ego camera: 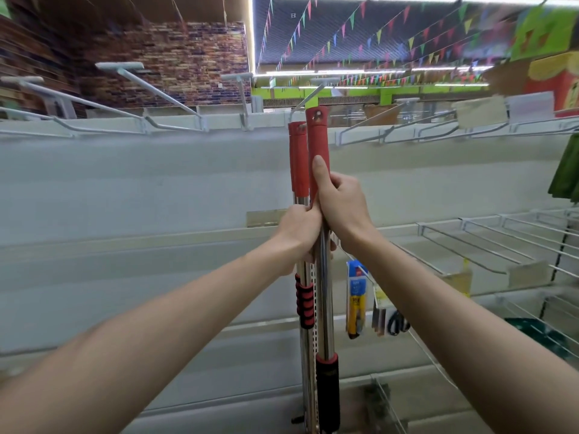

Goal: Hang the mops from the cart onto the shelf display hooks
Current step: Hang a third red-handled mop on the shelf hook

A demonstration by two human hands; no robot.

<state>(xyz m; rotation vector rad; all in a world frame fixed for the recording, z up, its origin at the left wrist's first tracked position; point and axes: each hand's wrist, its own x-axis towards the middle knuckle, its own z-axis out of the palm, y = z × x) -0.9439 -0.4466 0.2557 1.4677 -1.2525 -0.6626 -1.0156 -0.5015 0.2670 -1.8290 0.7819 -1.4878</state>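
Two mops in view, upright and side by side against the shelf. Left to right: bare hooks (150,89) jutting from the top rail, nothing hung on them. Left hand (297,227) wrapped around a steel pole where both run close together; which pole, hard to tell. Back mop (298,161), red-handled, top apparently already on the centre hook (308,97), though blurred there. Front mop (318,136) raised just beside it, hanging hole at the tip close under the same hook, not yet threaded. Right hand (340,205) closed around its red handle, thumb pressed up along it. Further right, more bare hooks. Cart not visible, so remaining count unknown; probably early in the job.
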